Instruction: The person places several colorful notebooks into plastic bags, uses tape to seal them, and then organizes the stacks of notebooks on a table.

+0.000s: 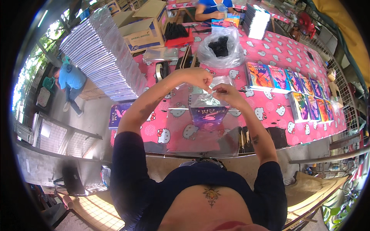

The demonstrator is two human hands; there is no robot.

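your left hand (199, 79) is bent inward over the table (287, 133), its fingers curled and its thumb and fingertip closed in a narrow pinch on the clear plastic film (206, 101). your right hand (230, 95) is directly beside it, fingertips likewise pinched on the film near its upper edge. the two sets of fingertips are close together; the exact contact between them is too small to tell. the purple notebook (209, 115) is located beneath the film, cover up, on the table in front of your torso, with the film overlapping its upper part. beyond your left forearm, note the tape dispenser (162, 72). past your hands is a translucent plastic bag (206, 54) with dark contents. to your right, colourful notebooks (276, 77) are arranged in rows of stacks. to your left, a tall leaning stack of notebooks (102, 57) rises beside the cardboard box (143, 35), and another purple notebook (116, 116) lies at the table's left edge. a co-worker in blue (216, 9) is positioned across the table, with bright notebooks in front of them.
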